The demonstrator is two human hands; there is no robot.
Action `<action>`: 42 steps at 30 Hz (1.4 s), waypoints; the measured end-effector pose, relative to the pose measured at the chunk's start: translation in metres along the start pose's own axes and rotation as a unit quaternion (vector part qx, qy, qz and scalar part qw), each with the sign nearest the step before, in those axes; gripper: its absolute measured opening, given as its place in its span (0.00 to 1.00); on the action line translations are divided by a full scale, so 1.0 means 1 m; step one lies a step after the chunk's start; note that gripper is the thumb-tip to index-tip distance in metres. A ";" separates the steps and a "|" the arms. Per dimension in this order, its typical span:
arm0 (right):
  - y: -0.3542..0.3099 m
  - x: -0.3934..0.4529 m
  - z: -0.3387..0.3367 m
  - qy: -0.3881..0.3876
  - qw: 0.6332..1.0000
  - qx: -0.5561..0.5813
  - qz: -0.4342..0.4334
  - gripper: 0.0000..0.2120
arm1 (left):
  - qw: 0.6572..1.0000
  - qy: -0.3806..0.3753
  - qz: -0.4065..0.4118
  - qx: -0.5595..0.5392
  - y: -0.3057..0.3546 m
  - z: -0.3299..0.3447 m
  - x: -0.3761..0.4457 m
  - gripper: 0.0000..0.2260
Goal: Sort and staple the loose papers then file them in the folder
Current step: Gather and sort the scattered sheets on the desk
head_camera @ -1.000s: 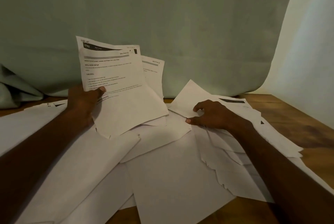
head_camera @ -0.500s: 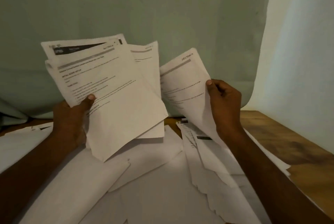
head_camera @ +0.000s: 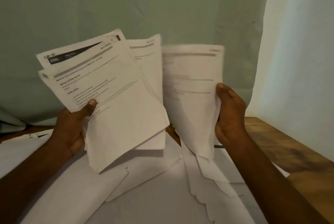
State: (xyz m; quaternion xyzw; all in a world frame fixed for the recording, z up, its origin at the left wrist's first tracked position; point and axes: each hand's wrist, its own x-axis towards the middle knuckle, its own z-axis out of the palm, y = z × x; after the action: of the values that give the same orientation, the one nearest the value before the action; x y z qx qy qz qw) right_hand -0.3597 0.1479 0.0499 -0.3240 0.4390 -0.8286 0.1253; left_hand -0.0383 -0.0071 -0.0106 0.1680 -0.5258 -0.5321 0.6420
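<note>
Sorting stage only, early in the task as I judge it. My left hand [head_camera: 72,128] grips a fanned stack of printed sheets [head_camera: 115,97], thumb pressed on the front page, fingers curled behind. Top page reads "INITIAL SCENE SETUP" and "TASK GOAL"; at least three sheets fan out behind it, maybe more. My right hand [head_camera: 229,113] pinches a single printed sheet [head_camera: 191,82] by its right edge, thumb on front, fingers wrapped behind. That sheet is upright, blurred, just beside the stack, not yet merged with it.

Done so far: a few pages collected in the left hand. Left: most of it. Loose papers [head_camera: 144,187] lie scattered and overlapping across the wooden table [head_camera: 289,151], many blank side up, some with ragged edges. No stapler in view, no folder in view, so stapling and filing not started as far as I can see. Nothing looks stapled, though corners are too small to be sure.

Versus the earlier frames: a second ago my right hand lay flat on the pile on the table, pulling at a sheet; now it is lifted with that sheet held up facing me. Half a second ago the sheet was tilted, leaning left; now it is squared upright and closer to the stack. Left stack has tilted further, top edge swung left, and sits higher in view. Camera has pitched up a bit, less table showing.

Backdrop is a pale green cloth [head_camera: 162,7], white wall [head_camera: 298,43] at right.
</note>
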 end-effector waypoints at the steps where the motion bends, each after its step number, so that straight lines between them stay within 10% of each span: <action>1: -0.001 0.002 -0.003 0.000 0.997 0.057 0.045 0.07 | 1.000 -0.017 -0.006 0.001 0.001 0.004 -0.001 0.24; 14: 0.003 -0.006 0.000 -0.150 0.885 0.251 0.361 0.19 | 0.991 -0.051 -0.119 -0.034 0.002 0.031 -0.022 0.18; 26: 0.017 -0.029 0.017 -0.299 0.808 0.322 0.394 0.25 | 0.969 -0.094 -0.219 -0.062 -0.008 0.035 -0.027 0.17; 39: 0.032 -0.040 0.030 -0.233 0.886 0.181 0.359 0.20 | 0.958 -0.143 -0.249 0.010 -0.001 0.034 -0.029 0.19; 42: 0.033 -0.038 0.025 -0.224 0.895 0.168 0.346 0.18 | 0.962 -0.150 -0.222 0.060 -0.005 0.028 -0.026 0.38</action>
State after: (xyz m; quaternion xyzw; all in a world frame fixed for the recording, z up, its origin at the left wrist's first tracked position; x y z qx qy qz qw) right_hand -0.3177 0.1309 0.0169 -0.3028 0.3377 -0.6997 0.5520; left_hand -0.0616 0.0232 -0.0163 0.2369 -0.5964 -0.6476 0.4108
